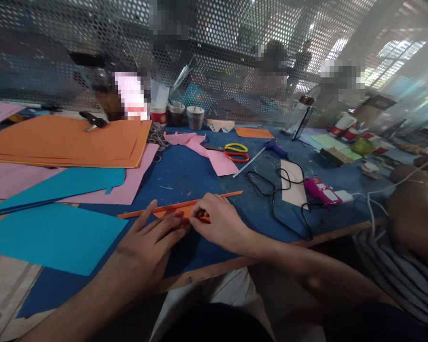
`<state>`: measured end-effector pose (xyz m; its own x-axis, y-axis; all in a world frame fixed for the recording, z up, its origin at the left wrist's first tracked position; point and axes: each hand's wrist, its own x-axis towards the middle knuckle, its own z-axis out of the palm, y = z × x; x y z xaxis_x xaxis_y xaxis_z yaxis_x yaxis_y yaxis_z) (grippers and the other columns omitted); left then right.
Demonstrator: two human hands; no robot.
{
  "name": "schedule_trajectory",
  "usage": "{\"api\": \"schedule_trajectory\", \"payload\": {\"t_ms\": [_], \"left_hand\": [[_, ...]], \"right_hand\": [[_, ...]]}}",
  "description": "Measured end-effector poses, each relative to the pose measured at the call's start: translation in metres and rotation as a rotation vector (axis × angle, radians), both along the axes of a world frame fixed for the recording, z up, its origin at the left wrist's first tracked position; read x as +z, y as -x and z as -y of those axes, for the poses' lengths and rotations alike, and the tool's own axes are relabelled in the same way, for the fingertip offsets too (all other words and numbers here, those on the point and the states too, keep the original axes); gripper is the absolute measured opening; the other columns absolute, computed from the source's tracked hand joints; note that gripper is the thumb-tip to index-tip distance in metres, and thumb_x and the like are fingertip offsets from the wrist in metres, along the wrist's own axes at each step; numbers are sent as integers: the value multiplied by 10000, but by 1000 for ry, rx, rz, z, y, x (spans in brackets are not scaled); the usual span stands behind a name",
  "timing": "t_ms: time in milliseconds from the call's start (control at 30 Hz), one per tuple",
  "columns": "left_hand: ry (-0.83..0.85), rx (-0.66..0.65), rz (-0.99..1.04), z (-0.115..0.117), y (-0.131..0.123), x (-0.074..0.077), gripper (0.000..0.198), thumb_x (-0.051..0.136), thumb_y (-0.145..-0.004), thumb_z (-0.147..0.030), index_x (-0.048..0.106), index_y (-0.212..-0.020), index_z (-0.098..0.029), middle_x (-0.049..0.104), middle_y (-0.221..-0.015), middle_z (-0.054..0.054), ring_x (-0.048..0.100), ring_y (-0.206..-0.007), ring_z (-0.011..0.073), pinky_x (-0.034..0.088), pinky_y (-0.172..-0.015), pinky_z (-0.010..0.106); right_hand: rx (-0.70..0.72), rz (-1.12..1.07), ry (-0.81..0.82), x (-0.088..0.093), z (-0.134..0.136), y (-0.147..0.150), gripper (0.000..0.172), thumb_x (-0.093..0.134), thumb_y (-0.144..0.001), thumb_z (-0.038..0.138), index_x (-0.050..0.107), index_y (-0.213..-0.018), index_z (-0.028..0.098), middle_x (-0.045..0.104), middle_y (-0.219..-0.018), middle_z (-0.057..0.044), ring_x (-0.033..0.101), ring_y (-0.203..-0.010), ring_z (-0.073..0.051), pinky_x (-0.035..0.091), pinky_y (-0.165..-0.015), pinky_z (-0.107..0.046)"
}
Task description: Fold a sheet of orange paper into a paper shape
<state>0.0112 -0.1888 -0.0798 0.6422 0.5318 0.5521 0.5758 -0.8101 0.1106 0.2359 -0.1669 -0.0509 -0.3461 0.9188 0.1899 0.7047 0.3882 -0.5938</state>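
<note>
A piece of orange paper (163, 208) with a long, narrow folded strip along its far side lies on the blue tabletop near the front edge. My left hand (151, 240) rests on its left part, fingers stretched out and pressing down. My right hand (219, 221) is closed, with thumb and fingertips pinching the paper's near edge beside the left fingertips. Part of the paper under both hands is hidden. Beyond it lie scissors (238, 153) with one yellow and one red handle, partly over pink paper (223, 164).
Stacked orange sheets (67, 140) with a black clip (93, 120) and blue sheets (53, 232) lie left. A blue glue gun (276, 148), black cable (274, 213) and magenta power strip (321, 191) are right. Paper cups (195, 117) stand behind. Another person's arm (412, 213) is far right.
</note>
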Motion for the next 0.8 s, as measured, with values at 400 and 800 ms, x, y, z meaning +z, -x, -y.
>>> {"api": "schedule_trajectory", "payload": {"t_ms": [400, 800], "left_hand": [[-48, 0, -15, -3, -2, 1, 439, 458, -910, -30, 767, -1195, -155, 792, -1202, 99, 725, -1198, 245, 229, -1331, 527], [-22, 21, -1, -2, -3, -1, 443, 453, -914, -61, 758, -1218, -167, 786, -1231, 100, 722, -1209, 252, 227, -1331, 535]], "right_hand": [[-5, -9, 15, 2, 1, 1, 92, 709, -918, 138, 676, -864, 205, 688, -957, -7, 624, -927, -164, 461, -918, -342], [3, -26, 5, -2, 1, -1, 88, 694, -919, 135, 674, -872, 207, 690, -954, -12, 625, -918, -164, 462, -924, -342]]}}
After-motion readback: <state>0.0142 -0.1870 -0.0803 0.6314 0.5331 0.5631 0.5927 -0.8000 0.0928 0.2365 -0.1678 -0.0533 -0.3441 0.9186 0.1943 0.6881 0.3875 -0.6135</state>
